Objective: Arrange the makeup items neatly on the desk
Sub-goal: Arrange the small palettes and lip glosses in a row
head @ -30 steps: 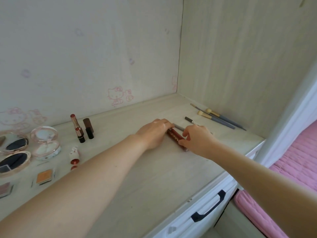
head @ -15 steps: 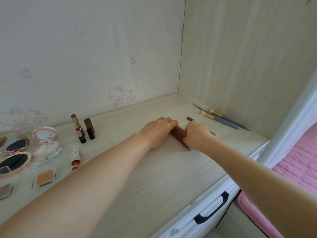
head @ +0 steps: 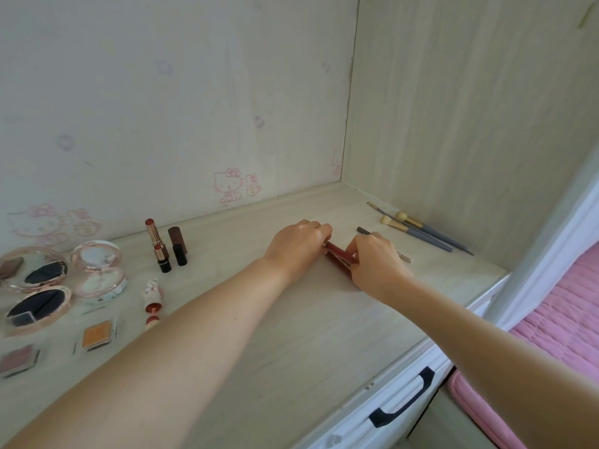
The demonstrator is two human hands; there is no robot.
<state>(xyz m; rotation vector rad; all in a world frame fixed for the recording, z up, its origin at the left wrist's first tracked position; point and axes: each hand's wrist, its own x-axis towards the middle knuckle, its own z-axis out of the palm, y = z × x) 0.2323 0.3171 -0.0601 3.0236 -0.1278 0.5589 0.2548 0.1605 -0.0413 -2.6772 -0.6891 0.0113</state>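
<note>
Head view: left hand [head: 296, 246] and right hand [head: 377, 265] both pinch the red lip-gloss tubes [head: 338, 256] lying on the desk [head: 291, 335].

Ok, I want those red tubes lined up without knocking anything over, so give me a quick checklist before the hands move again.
1. Left hand on the dark red lip gloss tubes: ok, fingers curled over their far end.
2. Right hand on the tubes: ok, holds the near end.
3. Tubes lying flat on the pale wooden desk: ok.
4. Grey-handled makeup brushes apart from the hands: ok.
5. Thin dark pencil free of the right hand: cannot tell, partly hidden.
</note>
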